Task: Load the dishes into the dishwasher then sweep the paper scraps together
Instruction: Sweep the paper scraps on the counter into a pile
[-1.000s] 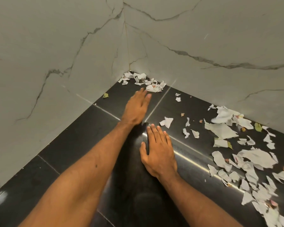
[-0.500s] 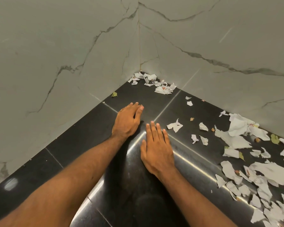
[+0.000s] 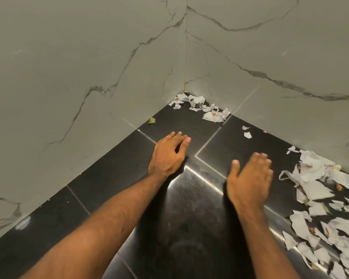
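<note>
White torn paper scraps lie on a glossy black floor (image 3: 189, 228). A small heap (image 3: 209, 111) sits in the far corner, and a much larger spread (image 3: 318, 190) runs along the right side. Two tiny scraps (image 3: 247, 134) lie between them. My left hand (image 3: 167, 156) hovers low over the floor left of centre, fingers loosely curled, holding nothing. My right hand (image 3: 250, 180) is flat and slightly blurred, fingers together, just left of the large spread and empty. No dishes or dishwasher are in view.
Pale marble-look walls (image 3: 89, 67) meet in a corner at the back and close off the left and right. A small green leaf bit (image 3: 152, 120) lies by the left wall. Brownish bits are mixed into the right spread.
My right hand has swept to the right, and the loose scraps that lay beside it now sit against the large spread. My left hand pulled back from the corner and curled slightly.
</note>
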